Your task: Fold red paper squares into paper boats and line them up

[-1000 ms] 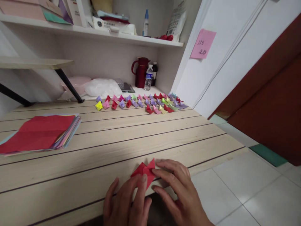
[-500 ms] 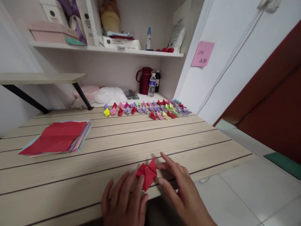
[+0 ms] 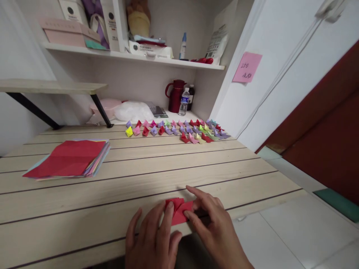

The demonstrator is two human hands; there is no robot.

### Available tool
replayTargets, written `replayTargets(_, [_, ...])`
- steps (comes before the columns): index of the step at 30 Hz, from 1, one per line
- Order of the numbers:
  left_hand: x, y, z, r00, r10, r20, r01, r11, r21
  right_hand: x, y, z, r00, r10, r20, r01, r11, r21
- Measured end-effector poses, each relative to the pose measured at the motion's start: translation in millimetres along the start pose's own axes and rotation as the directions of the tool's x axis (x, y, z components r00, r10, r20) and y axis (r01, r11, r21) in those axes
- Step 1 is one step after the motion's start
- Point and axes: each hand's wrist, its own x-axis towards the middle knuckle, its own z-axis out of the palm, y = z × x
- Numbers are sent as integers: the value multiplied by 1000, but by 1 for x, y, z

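A small folded piece of red paper (image 3: 179,216) lies on the slatted table near its front edge, with creased flaps on top. My left hand (image 3: 153,233) rests over its left side, fingers spread and slightly bent, the index fingertip pressing on the paper. That hand covers the paper's left edge. On the right, my right hand (image 3: 211,220) pinches the paper's right flap between thumb and a finger, while its index finger stretches out above the table.
A stack of coloured paper (image 3: 70,158), red on top, lies at the left. Several small folded paper pieces (image 3: 168,130) stand in rows along the back. Behind them are a dark red jug (image 3: 176,99), a water bottle (image 3: 184,102) and a white plastic bag (image 3: 134,111).
My right hand has closed on the paper's right side, having been beside it. The pointed red shape now looks flatter and wider. The camera view has shifted slightly.
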Motion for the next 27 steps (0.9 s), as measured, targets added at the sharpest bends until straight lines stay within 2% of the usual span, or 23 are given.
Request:
replayTargets(2, [0,-2,-1,999,45,-26,-44,998,35,2,-1,1,1000,15,-2,-15,1000,3])
replayTargets(3, [0,-2,-1,998,31,-49,-29,999,40,3,-2,2,999,39,-9,-39,999,20])
replayTargets(6, [1,-1,0,986,-116,-122,116,993,-7,6,-7,1,989,149,12,-149,978,148])
replayTargets(7, [3,-1,0,983,-130,-133,130,991,-12,8,-9,0,982,186,35,-190,959,212])
replayTargets(9, [8,-4,0,992,-56,-115,59,998,22,12,-14,-2,963,253,95,-271,895,355])
replayTargets(11, [15,-10,-3,995,77,-63,-73,996,55,15,-20,-5,943,290,161,-332,808,487])
replayTargets(14, [24,-17,-9,980,198,-35,-198,980,-11,18,-30,-8,922,283,265,-388,695,606])
replayTargets(16, [27,-18,-12,972,227,-59,-232,969,-88,19,-34,-10,920,247,303,-390,648,655])
replayTargets(18, [31,-14,-14,995,74,-61,-86,968,-236,20,-36,-11,938,236,255,-347,625,699])
replayTargets(19, [34,-10,-14,989,-148,-14,132,918,-374,21,-35,-11,948,245,201,-313,626,715])
replayTargets(20, [38,-7,-14,889,-440,124,440,749,-496,21,-33,-11,956,260,138,-277,633,723])
replayTargets(21, [43,-4,-14,703,-642,307,677,472,-564,22,-31,-11,957,279,80,-249,645,723])
replayTargets(22, [49,-1,-14,541,-694,475,770,183,-611,23,-29,-10,957,289,41,-228,655,721])
replayTargets(23, [55,1,-14,412,-682,604,772,-90,-629,24,-26,-9,956,291,25,-220,661,717])
replayTargets(24, [62,3,-14,322,-634,703,722,-315,-616,24,-24,-8,958,287,26,-220,668,711])
replayTargets(25, [67,4,-15,274,-576,770,650,-479,-590,24,-22,-7,961,273,37,-220,680,700])
replayTargets(26, [72,6,-15,246,-527,813,581,-591,-559,24,-21,-7,967,248,49,-214,698,683])
replayTargets(27, [75,7,-16,231,-490,841,532,-660,-531,24,-21,-6,976,212,51,-192,726,660])
